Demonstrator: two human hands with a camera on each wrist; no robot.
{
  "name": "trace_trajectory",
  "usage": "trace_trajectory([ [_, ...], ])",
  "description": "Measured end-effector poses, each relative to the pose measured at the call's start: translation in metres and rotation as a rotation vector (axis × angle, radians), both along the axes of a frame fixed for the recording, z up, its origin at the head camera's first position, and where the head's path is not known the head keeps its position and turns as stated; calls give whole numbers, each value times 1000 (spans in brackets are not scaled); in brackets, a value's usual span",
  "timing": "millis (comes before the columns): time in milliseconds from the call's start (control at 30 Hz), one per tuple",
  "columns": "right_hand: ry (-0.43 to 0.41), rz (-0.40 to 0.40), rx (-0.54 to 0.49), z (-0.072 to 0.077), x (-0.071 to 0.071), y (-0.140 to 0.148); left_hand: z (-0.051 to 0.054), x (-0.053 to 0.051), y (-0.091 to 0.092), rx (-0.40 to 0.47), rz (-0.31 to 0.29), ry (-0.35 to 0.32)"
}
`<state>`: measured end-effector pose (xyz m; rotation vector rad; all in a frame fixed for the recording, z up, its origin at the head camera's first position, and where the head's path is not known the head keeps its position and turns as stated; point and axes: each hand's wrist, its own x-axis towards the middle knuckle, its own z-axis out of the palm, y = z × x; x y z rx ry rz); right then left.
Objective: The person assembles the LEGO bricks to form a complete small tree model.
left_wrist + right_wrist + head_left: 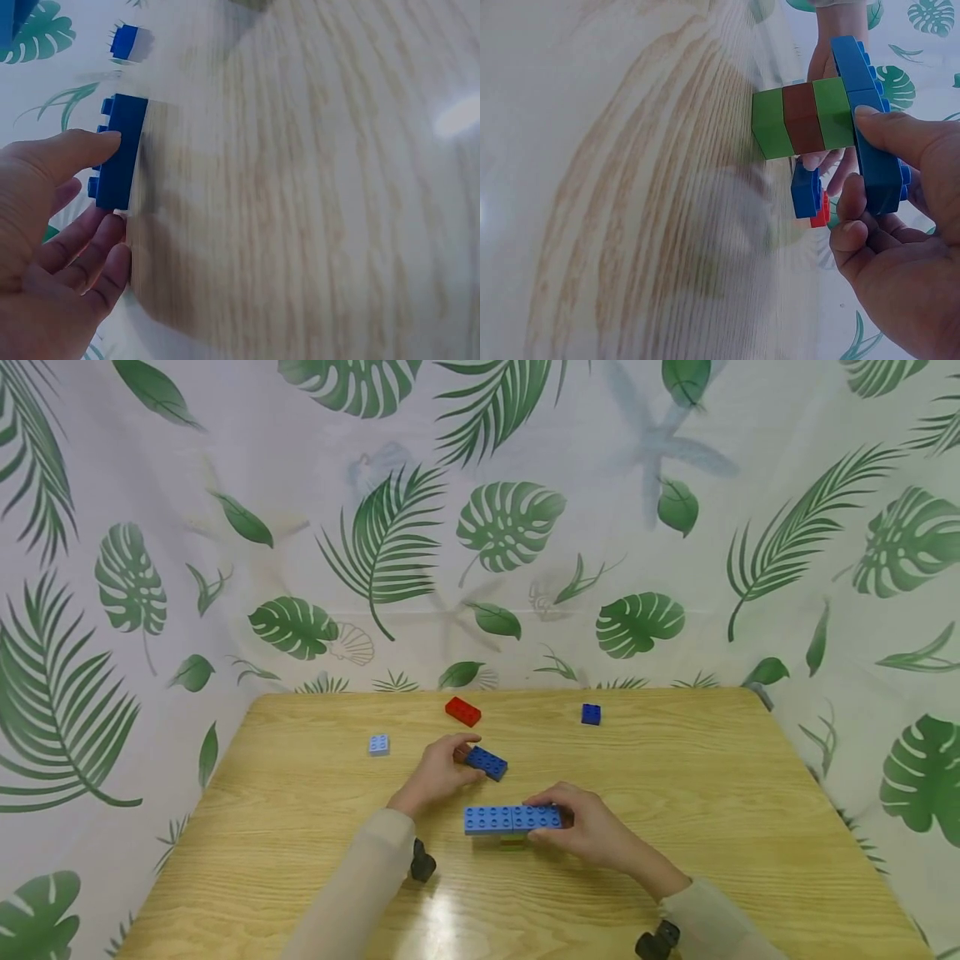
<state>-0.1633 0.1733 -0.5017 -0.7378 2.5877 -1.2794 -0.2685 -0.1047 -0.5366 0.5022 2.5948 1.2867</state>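
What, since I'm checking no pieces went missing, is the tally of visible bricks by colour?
Dark blue: 2 (long dark brick, small dark brick)
Lighter blue: 3 (joined top pair, small pale brick)
Green: 2 (lower green brick, upper green brick)
Brown: 1 (brown brick)
Red: 1 (red brick)
Total: 9

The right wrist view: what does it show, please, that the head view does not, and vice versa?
Only the right wrist view plainly shows the brown brick between two green bricks. Only the head view shows the pale blue brick and small dark blue brick. Both show the left hand, long dark blue brick, red brick, and right hand gripping the blue top bricks.
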Motion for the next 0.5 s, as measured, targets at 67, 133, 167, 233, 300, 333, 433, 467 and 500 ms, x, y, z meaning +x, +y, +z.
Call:
trace_trajectory([
  [67, -5, -3, 3, 0, -1, 0, 0, -1, 1, -9, -1, 6],
  [133, -9, 0, 2, 0, -1, 0, -1, -2, 2, -23, -5, 17],
  [167, -13, -2, 2, 0, -1, 0, -1, -2, 2, -31, -7, 20],
  [233, -18, -1, -1, 0, -1, 0, -1, -3, 3, -46, -7, 17],
  [300, -20, -6, 4, 0, -2, 0, -1, -3, 4, -57, -5, 14],
  [333, -22, -10, 9, 0, -2, 0, -1, -3, 4, -65, -4, 10],
  [433, -29, -17, 21, -1, -2, -1, -1, -3, 5, -81, 1, 7],
  [467, -32, -19, 25, -1, -2, -1, -1, -3, 5, -85, 2, 8],
  [500, -33, -19, 26, -1, -2, -1, -1, -3, 5, -88, 3, 9],
])
